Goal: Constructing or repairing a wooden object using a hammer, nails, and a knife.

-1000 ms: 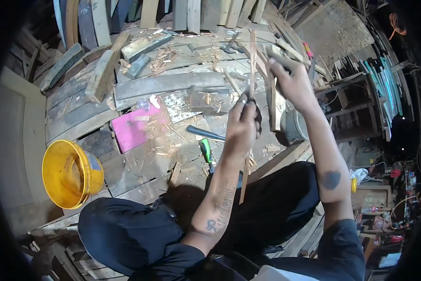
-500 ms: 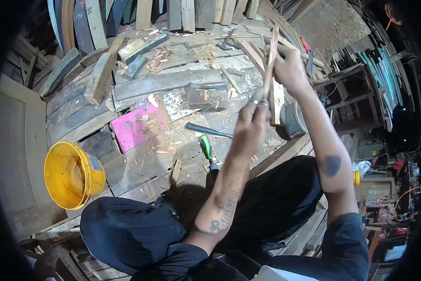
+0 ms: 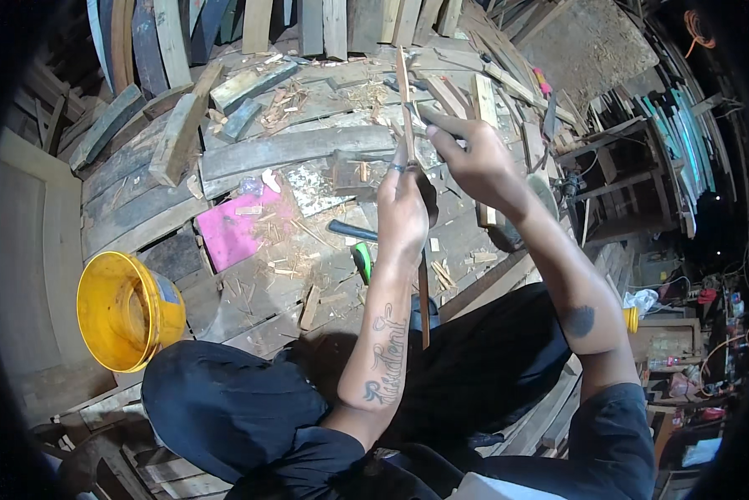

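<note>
My left hand (image 3: 403, 212) is wrapped round a long thin wooden strip (image 3: 406, 92), which runs away from me and also shows below the hand, towards my lap. Beside the strip's upper part is my right hand (image 3: 478, 162), fingers curled, with the index finger and thumb at its edge. What those fingertips hold, if anything, is too small to make out. A green-handled tool (image 3: 362, 262) lies just left of my left wrist, partly covered by it. Above it lies a dark tapered tool (image 3: 349, 229). Behind them, a wooden block (image 3: 353, 177) has shavings on it.
A yellow bucket (image 3: 132, 312) stands at the left, near my knee. A pink sheet (image 3: 228, 233) lies on the plank floor among wood chips. Timber pieces (image 3: 333, 29) stand along the back, and a hammer (image 3: 395, 83) lies beyond the strip. A wooden rack (image 3: 624, 167) is at the right.
The strip has swung left and now stands straighter. My left hand has moved left and up; my right hand has come down and left from the strip's far end to its upper part.
</note>
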A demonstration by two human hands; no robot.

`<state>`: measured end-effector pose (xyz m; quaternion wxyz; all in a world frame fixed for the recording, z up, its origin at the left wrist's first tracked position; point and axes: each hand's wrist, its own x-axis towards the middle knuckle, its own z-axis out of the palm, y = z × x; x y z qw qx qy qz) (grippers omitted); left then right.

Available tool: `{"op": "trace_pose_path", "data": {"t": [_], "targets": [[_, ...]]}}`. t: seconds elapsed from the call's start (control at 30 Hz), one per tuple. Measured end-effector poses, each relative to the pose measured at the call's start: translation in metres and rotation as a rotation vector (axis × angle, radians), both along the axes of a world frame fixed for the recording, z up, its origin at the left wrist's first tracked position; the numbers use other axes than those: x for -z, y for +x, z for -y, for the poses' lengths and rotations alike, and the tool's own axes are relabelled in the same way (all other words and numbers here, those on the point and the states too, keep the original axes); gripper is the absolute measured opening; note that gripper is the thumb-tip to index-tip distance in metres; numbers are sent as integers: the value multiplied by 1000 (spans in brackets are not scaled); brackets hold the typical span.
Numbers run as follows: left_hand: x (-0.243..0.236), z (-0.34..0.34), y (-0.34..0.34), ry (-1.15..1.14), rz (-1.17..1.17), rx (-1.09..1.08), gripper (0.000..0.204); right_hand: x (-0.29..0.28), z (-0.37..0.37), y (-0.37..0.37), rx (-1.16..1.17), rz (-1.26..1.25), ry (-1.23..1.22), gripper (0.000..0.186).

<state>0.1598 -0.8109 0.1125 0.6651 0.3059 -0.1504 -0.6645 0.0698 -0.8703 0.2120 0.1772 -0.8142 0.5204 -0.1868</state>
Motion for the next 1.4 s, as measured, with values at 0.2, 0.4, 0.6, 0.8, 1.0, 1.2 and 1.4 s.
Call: {"op": "trace_pose_path", "data": {"t": [0.2, 0.4, 0.6, 0.8, 1.0, 1.2, 1.4], "targets": [[-8, -7, -10, -78, -36, -76, 21, 7, 5, 0, 11, 67, -119, 37], [0, -6, -5, -90, 24, -59, 19, 8, 0, 12, -11, 73, -159, 37], [-46, -28, -17, -1, -214, 181, 17, -27, 42, -5, 319, 176, -130, 41], [-31, -16, 6, 23, -189, 90, 20, -20, 11, -12, 175, 185, -51, 42], [8, -1, 11, -100, 73, -167, 25, -8, -18, 25, -37, 44, 5, 41], [-16, -15, -1, -18, 56, -1, 24, -10, 15, 25, 34, 29, -252, 39], [-7, -9, 12, -58, 19, -48, 35, -8, -8, 22, -40, -5, -95, 37]]}}
